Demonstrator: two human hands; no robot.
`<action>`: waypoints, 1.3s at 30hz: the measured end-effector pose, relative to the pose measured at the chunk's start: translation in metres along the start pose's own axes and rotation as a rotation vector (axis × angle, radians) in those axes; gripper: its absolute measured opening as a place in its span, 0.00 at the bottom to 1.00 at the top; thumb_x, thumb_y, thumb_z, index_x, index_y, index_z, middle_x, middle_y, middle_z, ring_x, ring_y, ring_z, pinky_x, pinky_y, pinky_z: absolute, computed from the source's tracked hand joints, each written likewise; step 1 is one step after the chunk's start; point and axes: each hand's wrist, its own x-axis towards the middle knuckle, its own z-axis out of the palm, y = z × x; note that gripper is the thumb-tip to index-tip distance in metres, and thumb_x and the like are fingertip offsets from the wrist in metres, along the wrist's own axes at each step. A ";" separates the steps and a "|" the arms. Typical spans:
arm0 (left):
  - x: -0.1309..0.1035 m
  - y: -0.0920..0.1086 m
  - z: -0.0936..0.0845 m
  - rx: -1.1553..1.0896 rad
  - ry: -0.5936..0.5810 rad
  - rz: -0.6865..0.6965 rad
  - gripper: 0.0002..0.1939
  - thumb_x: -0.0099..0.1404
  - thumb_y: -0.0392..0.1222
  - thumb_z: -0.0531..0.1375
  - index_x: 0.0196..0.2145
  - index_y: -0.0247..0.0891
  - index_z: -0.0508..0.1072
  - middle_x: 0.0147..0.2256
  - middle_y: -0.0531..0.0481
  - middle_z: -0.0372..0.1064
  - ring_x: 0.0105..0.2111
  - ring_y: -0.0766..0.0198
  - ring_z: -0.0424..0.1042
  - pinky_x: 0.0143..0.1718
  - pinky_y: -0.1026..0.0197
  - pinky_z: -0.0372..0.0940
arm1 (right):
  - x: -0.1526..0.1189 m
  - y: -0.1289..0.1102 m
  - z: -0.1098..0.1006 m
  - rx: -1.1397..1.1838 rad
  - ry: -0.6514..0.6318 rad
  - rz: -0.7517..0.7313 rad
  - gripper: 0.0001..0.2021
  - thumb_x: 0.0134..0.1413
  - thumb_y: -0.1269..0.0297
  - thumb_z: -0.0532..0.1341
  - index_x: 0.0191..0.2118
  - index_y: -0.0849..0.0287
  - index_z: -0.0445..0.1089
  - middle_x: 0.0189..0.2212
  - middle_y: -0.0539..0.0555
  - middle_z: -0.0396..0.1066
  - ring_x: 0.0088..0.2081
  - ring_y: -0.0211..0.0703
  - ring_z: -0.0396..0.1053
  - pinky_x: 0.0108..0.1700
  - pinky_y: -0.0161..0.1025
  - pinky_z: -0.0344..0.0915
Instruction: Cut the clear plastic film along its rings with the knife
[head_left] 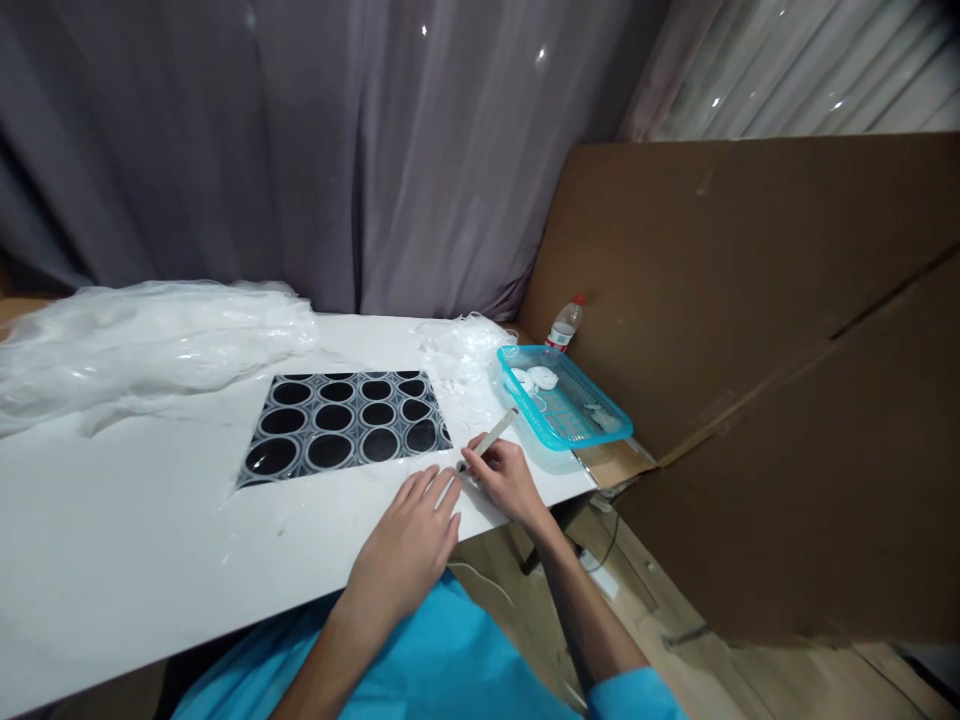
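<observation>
My right hand [506, 478] grips a whitish pen-shaped tool [496, 432], tilted with its dark lower tip at the table surface by my left fingertips. I cannot make out whether it is a pen or a cutter. My left hand [416, 530] lies with fingers stretched out on the white table near its front edge, just left of that tip. Whatever is under the fingertips is too small or hidden to tell. Beyond my hands lies a black sheet [356, 462] patterned with rows of grey-ringed circles.
A turquoise plastic basket [559, 440] holding white round pieces [541, 377] stands right of my hands. Clear plastic scraps [469, 345] lie behind it, beside a red-capped bottle [564, 325]. Clear film [157, 335] is heaped at the left. A cardboard panel [750, 270] borders the right side.
</observation>
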 end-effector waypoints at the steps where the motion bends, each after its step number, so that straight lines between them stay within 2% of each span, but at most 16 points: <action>1: 0.000 0.000 0.000 0.009 -0.005 0.001 0.24 0.83 0.43 0.51 0.71 0.39 0.67 0.69 0.38 0.69 0.72 0.44 0.64 0.72 0.38 0.60 | 0.000 0.000 0.000 0.002 0.001 -0.001 0.17 0.70 0.47 0.66 0.40 0.57 0.78 0.32 0.54 0.77 0.30 0.45 0.73 0.34 0.38 0.69; 7: 0.000 0.000 -0.001 0.042 -0.017 0.013 0.25 0.83 0.42 0.51 0.72 0.38 0.66 0.69 0.37 0.69 0.72 0.44 0.64 0.72 0.38 0.61 | -0.001 -0.004 -0.001 -0.054 -0.005 -0.042 0.16 0.72 0.49 0.64 0.41 0.58 0.78 0.32 0.54 0.78 0.31 0.45 0.73 0.35 0.38 0.68; 12: 0.001 0.000 0.001 0.051 -0.007 0.025 0.24 0.82 0.42 0.52 0.71 0.36 0.67 0.68 0.36 0.70 0.71 0.44 0.65 0.71 0.38 0.62 | -0.007 -0.010 0.002 -0.248 -0.017 -0.210 0.13 0.77 0.55 0.60 0.43 0.57 0.77 0.34 0.53 0.78 0.32 0.44 0.73 0.38 0.38 0.67; 17: 0.005 0.002 -0.004 0.014 -0.002 0.017 0.20 0.81 0.39 0.53 0.66 0.35 0.71 0.63 0.36 0.73 0.67 0.44 0.69 0.69 0.38 0.64 | -0.019 -0.011 0.010 -0.515 0.009 -0.362 0.10 0.78 0.63 0.58 0.44 0.56 0.76 0.41 0.58 0.79 0.42 0.48 0.76 0.48 0.41 0.70; 21: 0.008 0.004 -0.009 -0.043 -0.029 -0.004 0.17 0.81 0.35 0.52 0.61 0.37 0.73 0.56 0.39 0.75 0.59 0.47 0.74 0.63 0.42 0.70 | -0.028 -0.009 0.014 -0.680 -0.008 -0.385 0.08 0.75 0.70 0.59 0.47 0.56 0.77 0.41 0.59 0.80 0.43 0.50 0.77 0.46 0.41 0.70; 27: 0.008 0.003 -0.006 -0.053 -0.010 0.002 0.21 0.79 0.35 0.53 0.67 0.35 0.68 0.58 0.38 0.73 0.61 0.47 0.71 0.65 0.42 0.68 | -0.024 -0.008 0.011 -0.774 0.022 -0.390 0.12 0.68 0.78 0.61 0.47 0.55 0.78 0.43 0.59 0.82 0.44 0.52 0.79 0.45 0.41 0.72; 30: 0.008 0.003 -0.007 -0.063 -0.032 -0.002 0.20 0.79 0.34 0.53 0.65 0.38 0.69 0.56 0.40 0.74 0.60 0.47 0.72 0.64 0.42 0.68 | -0.015 -0.006 0.002 -0.743 0.042 -0.396 0.17 0.65 0.81 0.59 0.49 0.55 0.78 0.46 0.60 0.83 0.46 0.51 0.80 0.47 0.41 0.73; 33: 0.008 0.004 -0.009 -0.056 -0.029 0.001 0.18 0.78 0.33 0.54 0.61 0.38 0.72 0.57 0.39 0.74 0.61 0.47 0.72 0.65 0.42 0.67 | -0.001 -0.003 -0.020 -0.698 0.113 -0.387 0.20 0.62 0.81 0.58 0.52 0.56 0.79 0.49 0.60 0.83 0.48 0.52 0.81 0.49 0.41 0.74; 36: 0.007 0.006 -0.011 -0.030 -0.008 0.005 0.18 0.78 0.33 0.54 0.61 0.38 0.72 0.59 0.38 0.73 0.63 0.47 0.71 0.68 0.42 0.65 | 0.018 -0.003 -0.052 -0.685 0.255 -0.407 0.18 0.66 0.78 0.57 0.51 0.56 0.80 0.50 0.60 0.83 0.50 0.53 0.82 0.50 0.44 0.75; 39: 0.006 0.006 -0.012 -0.011 -0.018 0.006 0.17 0.79 0.34 0.54 0.62 0.36 0.72 0.61 0.38 0.73 0.64 0.47 0.71 0.69 0.42 0.65 | 0.033 -0.011 -0.081 -0.662 0.468 -0.459 0.12 0.74 0.68 0.59 0.49 0.56 0.81 0.48 0.60 0.84 0.48 0.53 0.82 0.51 0.45 0.75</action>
